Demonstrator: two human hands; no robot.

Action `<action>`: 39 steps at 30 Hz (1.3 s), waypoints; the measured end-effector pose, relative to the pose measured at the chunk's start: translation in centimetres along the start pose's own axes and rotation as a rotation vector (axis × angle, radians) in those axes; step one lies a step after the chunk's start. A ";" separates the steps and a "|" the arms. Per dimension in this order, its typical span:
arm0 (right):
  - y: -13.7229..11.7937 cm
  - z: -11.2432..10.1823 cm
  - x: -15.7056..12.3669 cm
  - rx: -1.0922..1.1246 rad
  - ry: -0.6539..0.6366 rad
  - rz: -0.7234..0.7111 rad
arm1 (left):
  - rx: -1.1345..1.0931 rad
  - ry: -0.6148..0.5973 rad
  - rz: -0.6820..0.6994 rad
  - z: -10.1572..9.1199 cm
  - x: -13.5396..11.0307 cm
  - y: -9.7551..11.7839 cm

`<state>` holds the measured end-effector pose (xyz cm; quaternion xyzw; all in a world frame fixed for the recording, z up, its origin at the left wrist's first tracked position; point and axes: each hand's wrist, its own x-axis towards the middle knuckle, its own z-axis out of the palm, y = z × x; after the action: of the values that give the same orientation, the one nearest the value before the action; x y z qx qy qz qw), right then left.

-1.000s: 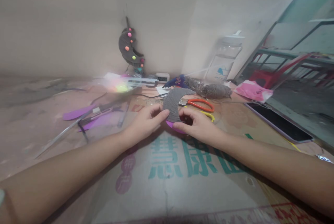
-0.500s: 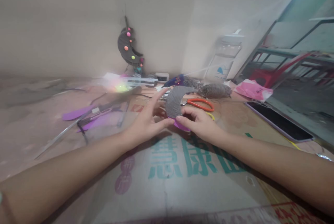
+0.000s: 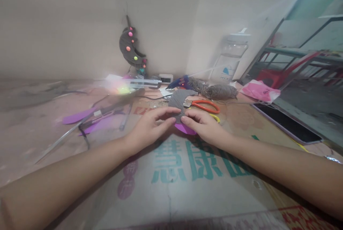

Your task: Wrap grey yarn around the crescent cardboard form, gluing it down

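A crescent-shaped piece [image 3: 180, 102], purple underneath and wrapped in grey yarn, lies low over a sheet of cardboard [image 3: 193, 176] with green characters. My left hand [image 3: 150, 124] rests on its near left edge, fingers stretched over the grey wrapping. Gripping the purple tip at its near end is my right hand [image 3: 204, 124], its fingers curled onto the piece. Both hands meet at the crescent's lower end.
Orange-handled scissors [image 3: 205, 105], a skein of grey yarn [image 3: 218, 91] and a blue glue gun [image 3: 179, 82] lie just behind. A phone [image 3: 288, 123] is at right, purple cut-outs [image 3: 80, 117] at left, a finished decorated crescent [image 3: 130, 49] by the wall, a water jug [image 3: 232, 58].
The crescent has been lowered flatter toward the cardboard. My left hand, lifted with fingers spread half a second ago, has come back down onto it.
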<state>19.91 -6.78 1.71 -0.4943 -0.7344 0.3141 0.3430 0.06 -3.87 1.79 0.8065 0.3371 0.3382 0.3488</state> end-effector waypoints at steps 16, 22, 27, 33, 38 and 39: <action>-0.4 -0.1 0.0 0.107 0.037 -0.006 | 0.121 -0.017 0.062 -0.3 -0.4 0.1; -0.2 -0.2 0.1 0.106 0.015 -0.012 | 0.230 -0.003 0.148 -0.1 -0.3 -0.5; 0.1 -0.2 0.1 0.109 0.001 -0.017 | 0.150 -0.034 0.100 -0.2 -0.3 -0.3; -0.1 0.2 0.1 -0.033 0.006 -0.028 | -0.055 -0.032 0.012 -0.1 0.0 -0.8; -0.5 -0.1 0.0 -0.010 0.041 -0.068 | -0.112 0.063 0.000 0.2 0.4 -1.4; -0.6 -0.2 -0.1 0.001 0.044 -0.051 | -0.128 0.081 0.000 0.2 0.4 -1.4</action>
<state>19.75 -7.06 2.28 -0.4819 -0.7389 0.2948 0.3673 0.00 -2.86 0.74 0.7682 0.3287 0.3913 0.3857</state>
